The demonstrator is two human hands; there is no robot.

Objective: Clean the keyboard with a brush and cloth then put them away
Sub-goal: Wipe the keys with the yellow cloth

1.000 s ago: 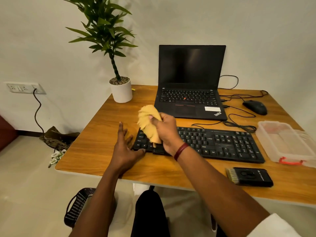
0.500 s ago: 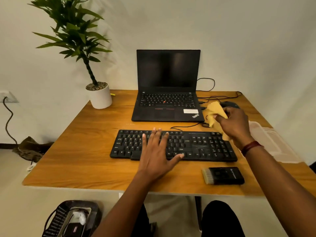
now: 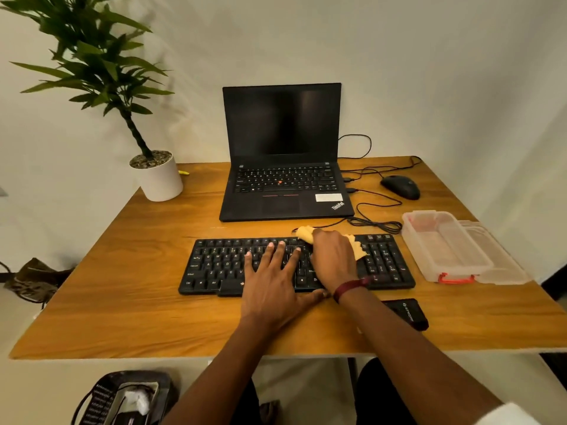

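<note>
The right hand (image 3: 334,256) lies palm down at centre frame, its fingers closed over a crumpled yellow cloth (image 3: 358,249) that it presses onto the upper right part of the black full-size keyboard (image 3: 221,265); bunches of the cloth stick out past the fingertips and at the hand's right side. Its forearm, with a dark red band at the wrist, runs in from the lower right corner. Just left of it, the left hand (image 3: 273,277) rests flat on the keys, fingers straight and spread, pointing toward the top of the frame, thumb along the keyboard's near edge. The keyboard lies with its long axis left to right across the wooden desk (image 3: 122,302). A flat black brush (image 3: 408,312) lies below the keyboard's right end, long axis roughly left to right, its left end hidden by the right forearm. At the right sits a clear plastic box with a red latch (image 3: 445,243), its lid (image 3: 500,262) beside it. Above the keyboard stand an open black laptop (image 3: 282,179), a black mouse (image 3: 400,186) and, upper left, a green plant in a white pot (image 3: 159,179).
</note>
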